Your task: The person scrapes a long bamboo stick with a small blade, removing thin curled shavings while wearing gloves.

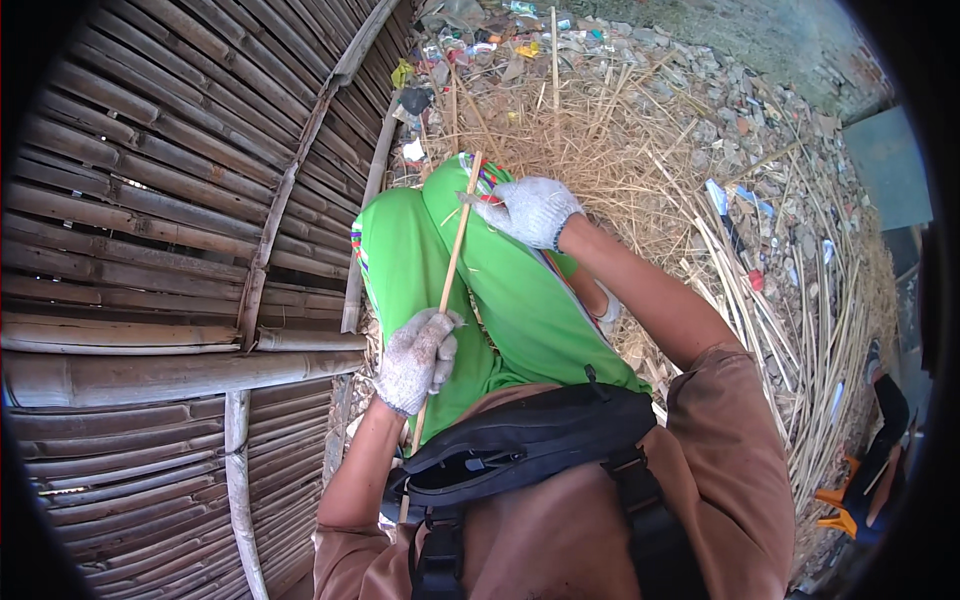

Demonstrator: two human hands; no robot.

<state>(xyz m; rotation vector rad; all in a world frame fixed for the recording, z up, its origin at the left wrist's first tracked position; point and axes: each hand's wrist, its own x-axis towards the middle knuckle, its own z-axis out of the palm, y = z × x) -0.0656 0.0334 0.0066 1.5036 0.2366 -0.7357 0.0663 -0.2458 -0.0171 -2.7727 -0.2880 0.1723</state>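
Zip bag (580,420): black, 6 o'clock
Left hand (415,358): grip wrapped round bamboo strip (456,250)
Right hand (538,212): half-curled grip, hold unclear
Progress: seemingly mid-strip; loose strips (820,440), 4 o'clock, finish unclear

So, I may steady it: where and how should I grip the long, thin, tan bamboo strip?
Probably pinch the strip across its narrow width, from the left, on the bare straight stretch between the white-gloved left hand, closed around it, and the white-gloved right hand, whose forearm lies to the right.
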